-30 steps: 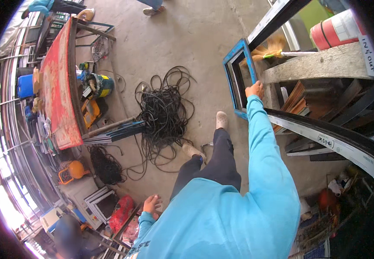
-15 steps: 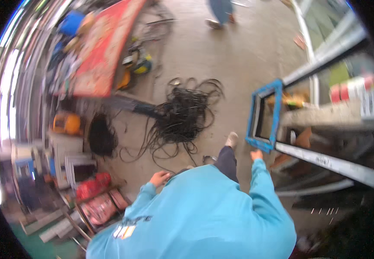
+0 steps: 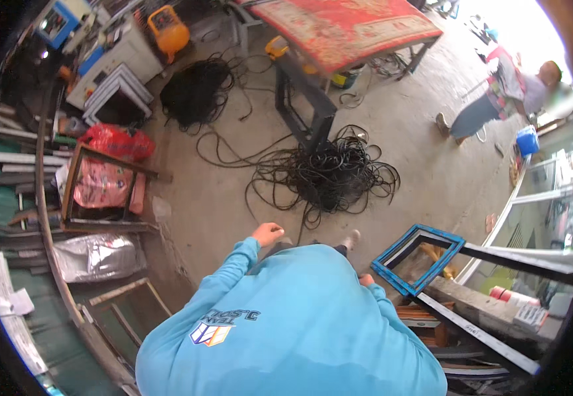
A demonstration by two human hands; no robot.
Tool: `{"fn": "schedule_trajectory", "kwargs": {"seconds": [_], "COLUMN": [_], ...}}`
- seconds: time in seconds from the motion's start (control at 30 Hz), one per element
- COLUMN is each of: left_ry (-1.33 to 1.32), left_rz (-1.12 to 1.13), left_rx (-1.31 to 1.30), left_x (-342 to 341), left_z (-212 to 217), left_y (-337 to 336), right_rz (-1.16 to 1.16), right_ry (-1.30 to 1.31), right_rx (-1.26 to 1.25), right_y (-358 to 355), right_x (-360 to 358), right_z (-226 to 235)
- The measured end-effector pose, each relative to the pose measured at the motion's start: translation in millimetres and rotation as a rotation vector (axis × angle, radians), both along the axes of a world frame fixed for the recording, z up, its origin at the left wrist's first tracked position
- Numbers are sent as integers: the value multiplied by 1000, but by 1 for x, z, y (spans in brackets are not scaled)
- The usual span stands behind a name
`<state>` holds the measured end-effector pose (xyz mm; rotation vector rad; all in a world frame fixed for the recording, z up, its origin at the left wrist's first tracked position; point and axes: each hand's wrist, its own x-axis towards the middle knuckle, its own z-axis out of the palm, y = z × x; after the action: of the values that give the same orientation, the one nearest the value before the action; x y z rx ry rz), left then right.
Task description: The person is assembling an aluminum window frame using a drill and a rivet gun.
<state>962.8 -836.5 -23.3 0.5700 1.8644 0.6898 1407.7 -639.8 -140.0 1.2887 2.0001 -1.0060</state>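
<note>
My left hand [image 3: 268, 234] hangs at my left side, its fingers loosely curled together with nothing visible in them. Nearest to it is a tangled heap of black cable [image 3: 329, 178] on the floor ahead. Close by my right side is my right hand [image 3: 366, 280], mostly hidden by the sleeve, so its fingers do not show clearly. A blue rectangular frame [image 3: 398, 285] lies just beyond that hand, over two long bars at the right; I see a gap between hand and frame.
A table with a red patterned cover [image 3: 359, 30] stands ahead. Another person [image 3: 498, 99] is at the far right. A second black cable coil [image 3: 197, 92], an orange machine [image 3: 167, 33], a brown frame [image 3: 68, 188] and a silver package [image 3: 100, 256] lie leftward. A dark metal stand [image 3: 303, 105] rises from the cable heap.
My view has turned left, so the table, cables and blue frame sit farther right. My left hand has swung forward a little; the right one has drawn back toward my body.
</note>
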Motion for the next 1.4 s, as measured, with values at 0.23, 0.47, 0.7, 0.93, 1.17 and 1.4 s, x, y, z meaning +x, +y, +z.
{"fn": "schedule_trajectory", "kwargs": {"seconds": [0.23, 0.47, 0.7, 0.93, 1.17, 1.4], "left_ry": [-33, 101, 159, -201, -458, -157], "left_rz": [169, 277, 503, 751, 526, 110], "left_rx": [62, 103, -62, -378, -499, -420], "left_x": [-66, -131, -219, -319, -441, -736], "left_z": [52, 79, 31, -63, -145, -122], "left_y": [-51, -111, -144, -173, -231, -129], "right_rz": [-468, -6, 561, 247, -689, -1451], "right_ry": [102, 104, 81, 320, 266, 44], "right_rx": [-123, -190, 26, -76, -265, -382], "right_y": [67, 90, 114, 151, 127, -84], "right_x": [-166, -331, -523, -691, -617, -473], "right_z": [57, 48, 28, 19, 12, 54]}}
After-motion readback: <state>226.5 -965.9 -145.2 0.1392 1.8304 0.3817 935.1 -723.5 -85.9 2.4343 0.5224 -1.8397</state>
